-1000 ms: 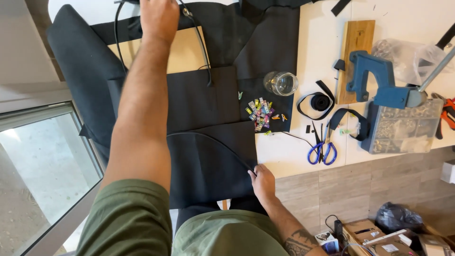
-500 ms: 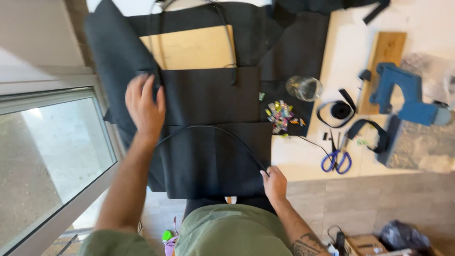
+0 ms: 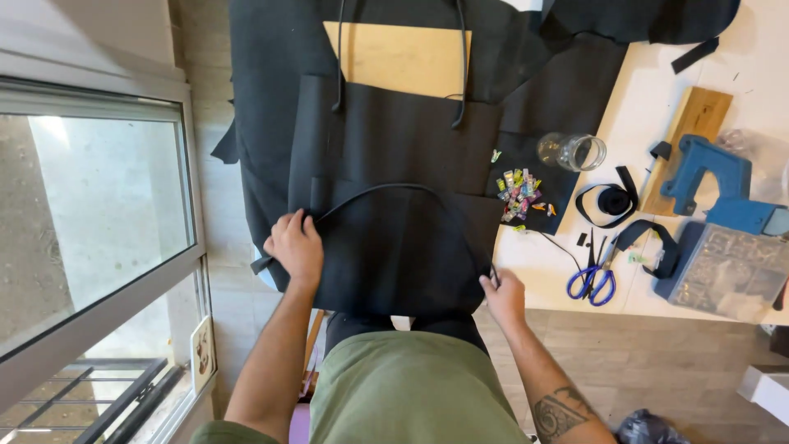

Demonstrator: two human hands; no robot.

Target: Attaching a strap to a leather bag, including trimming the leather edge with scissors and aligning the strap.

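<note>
A large black fabric piece [image 3: 394, 140] lies spread over the table's left end and hangs over its near edge. A black strap [image 3: 386, 189] arcs across it from one hand to the other. My left hand [image 3: 296, 245] is closed on the strap's left end at the fabric's lower left edge. My right hand [image 3: 503, 296] pinches the strap's right end at the fabric's lower right corner. A tan board [image 3: 399, 56] lies under two more black straps at the far side.
On the white table [image 3: 649, 107] to the right lie several small coloured clips [image 3: 519, 196], a glass jar [image 3: 572, 151], blue-handled scissors [image 3: 592, 278], black webbing rolls [image 3: 612, 201], a blue press tool [image 3: 707, 177] and a wooden block [image 3: 690, 131]. A window [image 3: 90, 214] stands at the left.
My left hand came back from the far side of the fabric to its near left edge and took hold of the strap. My right hand stayed on the strap's right end.
</note>
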